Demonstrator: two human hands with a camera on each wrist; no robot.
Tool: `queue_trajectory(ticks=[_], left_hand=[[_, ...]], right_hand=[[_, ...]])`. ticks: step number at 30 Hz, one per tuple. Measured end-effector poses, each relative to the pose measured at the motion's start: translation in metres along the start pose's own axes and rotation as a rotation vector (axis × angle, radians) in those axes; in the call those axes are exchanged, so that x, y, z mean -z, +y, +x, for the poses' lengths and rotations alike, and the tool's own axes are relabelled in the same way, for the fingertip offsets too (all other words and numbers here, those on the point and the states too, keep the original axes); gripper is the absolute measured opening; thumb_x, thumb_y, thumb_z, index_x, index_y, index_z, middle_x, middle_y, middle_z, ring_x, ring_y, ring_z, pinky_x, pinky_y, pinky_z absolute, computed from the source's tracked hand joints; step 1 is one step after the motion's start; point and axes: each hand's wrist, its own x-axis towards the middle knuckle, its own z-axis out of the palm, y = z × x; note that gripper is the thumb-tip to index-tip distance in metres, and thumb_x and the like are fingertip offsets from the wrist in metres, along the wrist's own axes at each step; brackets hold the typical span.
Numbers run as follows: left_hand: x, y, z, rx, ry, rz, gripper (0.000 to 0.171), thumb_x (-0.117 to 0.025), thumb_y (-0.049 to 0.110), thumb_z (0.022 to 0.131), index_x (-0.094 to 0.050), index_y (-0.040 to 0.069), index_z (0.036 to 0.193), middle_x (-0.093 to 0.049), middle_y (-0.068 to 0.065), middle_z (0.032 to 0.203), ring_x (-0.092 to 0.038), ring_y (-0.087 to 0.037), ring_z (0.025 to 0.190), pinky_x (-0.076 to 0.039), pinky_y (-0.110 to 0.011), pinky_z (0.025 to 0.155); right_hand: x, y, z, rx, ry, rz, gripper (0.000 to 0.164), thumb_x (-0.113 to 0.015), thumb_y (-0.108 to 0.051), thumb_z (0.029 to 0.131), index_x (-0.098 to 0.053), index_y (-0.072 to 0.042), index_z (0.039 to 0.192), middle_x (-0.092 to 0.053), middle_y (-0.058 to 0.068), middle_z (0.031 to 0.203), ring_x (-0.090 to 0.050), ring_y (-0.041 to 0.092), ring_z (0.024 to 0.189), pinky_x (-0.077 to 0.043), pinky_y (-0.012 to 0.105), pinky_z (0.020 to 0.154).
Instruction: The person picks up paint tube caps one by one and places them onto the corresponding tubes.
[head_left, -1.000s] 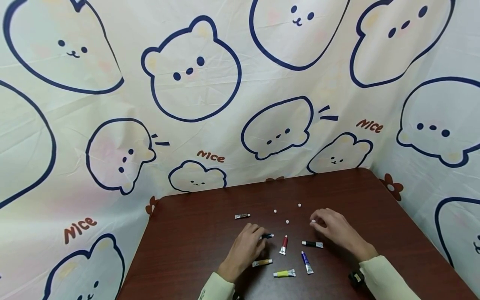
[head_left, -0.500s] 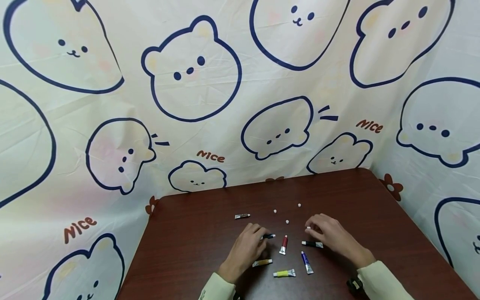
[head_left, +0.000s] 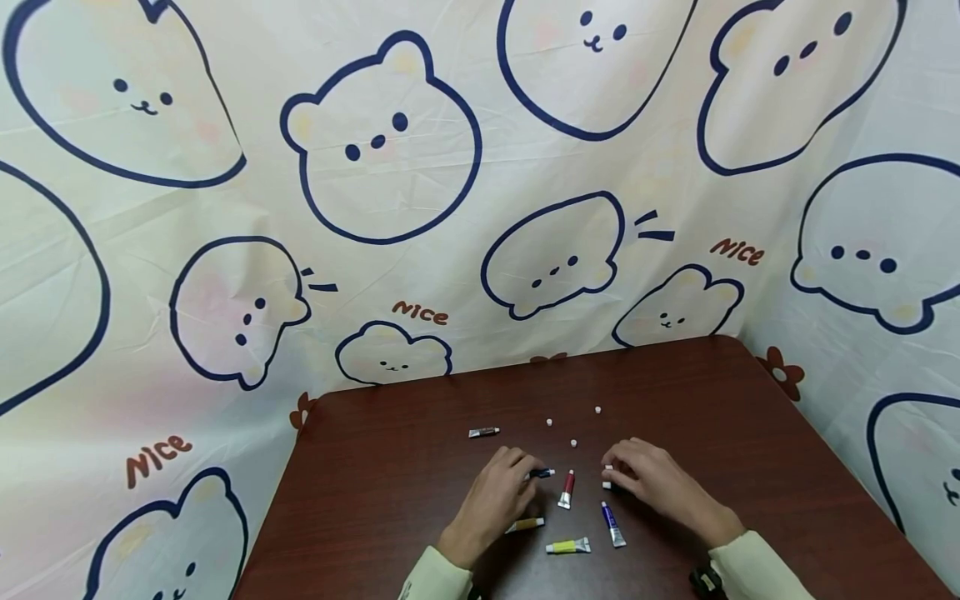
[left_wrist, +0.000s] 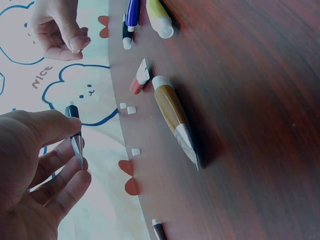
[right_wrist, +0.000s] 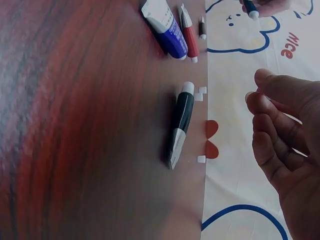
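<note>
My left hand (head_left: 491,504) pinches a small dark blue paint tube (left_wrist: 72,111) between thumb and fingers, raised above the table with its nozzle end pointing right. Across from it, my right hand (head_left: 663,483) holds a tiny white cap (head_left: 608,467) at its fingertips; the right wrist view does not show the cap. A black paint tube (right_wrist: 183,112) lies under the right hand, mostly hidden in the head view. Between the hands lies a red paint tube (head_left: 567,489). An ochre tube (left_wrist: 170,107) rests beside the left hand.
Blue (head_left: 612,525) and yellow (head_left: 567,547) tubes lie towards the front of the brown table (head_left: 375,492). A dark brown tube (head_left: 483,432) lies further back. Loose white caps (head_left: 573,443) are scattered behind the red tube. A printed cloth (head_left: 390,275) hangs behind.
My right hand has come left and nearer with the white cap, now covering most of the black tube. The left hand and its tube have shifted slightly right.
</note>
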Motion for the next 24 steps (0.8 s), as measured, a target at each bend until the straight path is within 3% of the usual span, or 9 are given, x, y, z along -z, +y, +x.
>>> queue_trajectory(ticks=[18, 24], left_hand=[[0.002, 0.006, -0.002, -0.017, 0.011, -0.021, 0.020, -0.085, 0.014, 0.096, -0.077, 0.018, 0.114, -0.075, 0.007, 0.107, -0.059, -0.007, 0.093, -0.053, -0.020, 0.078], [0.003, 0.008, -0.003, -0.036, 0.025, -0.009, 0.020, -0.085, 0.015, 0.096, -0.077, 0.020, 0.113, -0.075, 0.007, 0.107, -0.060, -0.008, 0.093, -0.053, -0.020, 0.078]], right_hand=[[-0.005, -0.012, -0.001, -0.017, -0.032, 0.015, 0.009, -0.083, -0.019, 0.098, -0.076, -0.024, 0.101, -0.061, -0.020, 0.090, -0.051, -0.006, 0.080, -0.049, 0.019, 0.067], [-0.007, -0.016, -0.002, 0.021, -0.027, 0.027, 0.006, -0.082, -0.020, 0.099, -0.077, -0.021, 0.100, -0.061, -0.018, 0.089, -0.051, -0.003, 0.079, -0.048, 0.020, 0.065]])
